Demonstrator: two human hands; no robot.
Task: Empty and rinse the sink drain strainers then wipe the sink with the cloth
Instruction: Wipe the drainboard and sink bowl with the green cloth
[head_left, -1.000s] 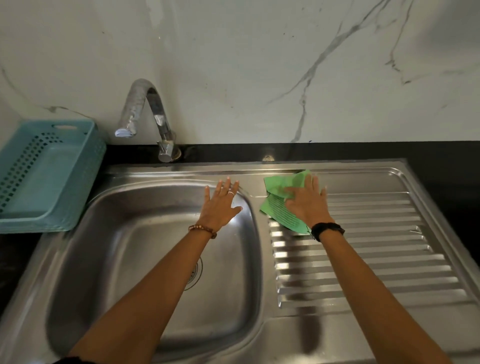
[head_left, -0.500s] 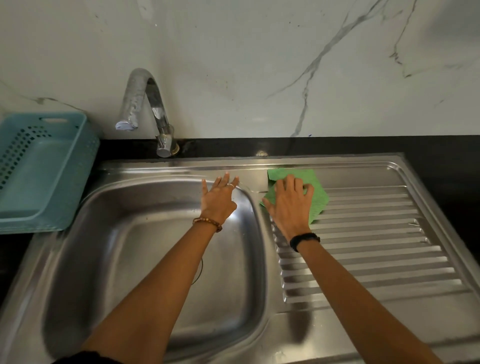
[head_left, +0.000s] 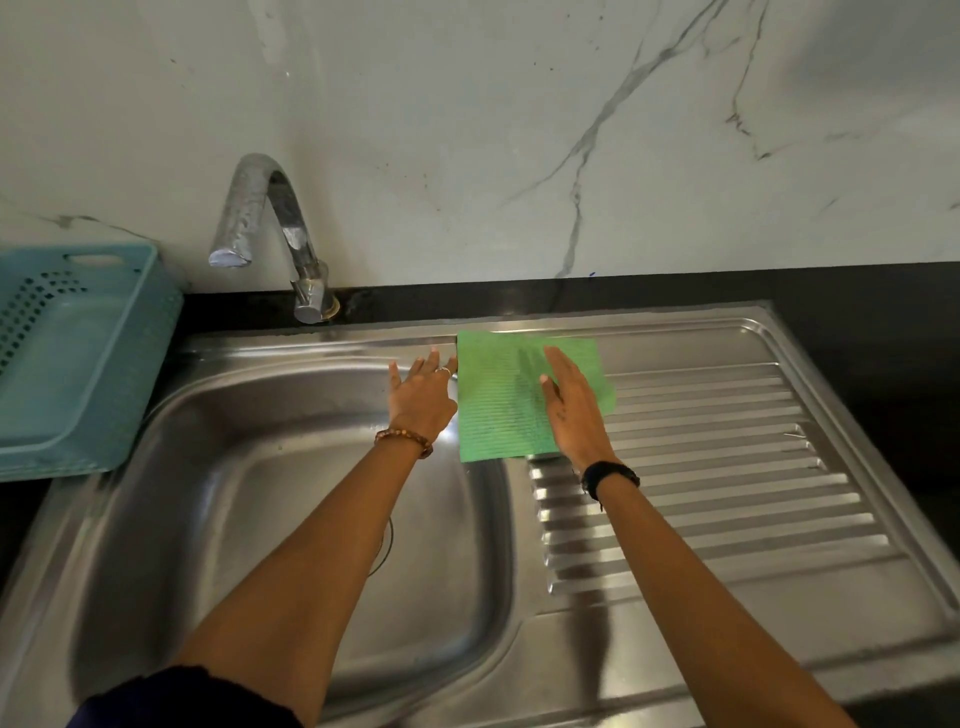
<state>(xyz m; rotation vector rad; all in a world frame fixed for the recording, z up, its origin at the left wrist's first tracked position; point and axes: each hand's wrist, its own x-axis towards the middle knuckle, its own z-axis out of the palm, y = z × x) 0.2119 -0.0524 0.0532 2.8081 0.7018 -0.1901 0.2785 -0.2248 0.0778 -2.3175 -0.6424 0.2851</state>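
The green cloth (head_left: 501, 400) lies spread flat on the sink's (head_left: 727, 613) far rim, between the basin and the ribbed drainboard. The right hand (head_left: 574, 410) presses on its right part, fingers straight and released, covering that edge. The left hand (head_left: 422, 397), fingers spread, rests at the basin's far right corner, just beside the cloth. The left forearm hides most of the drain (head_left: 385, 545); no strainer can be made out.
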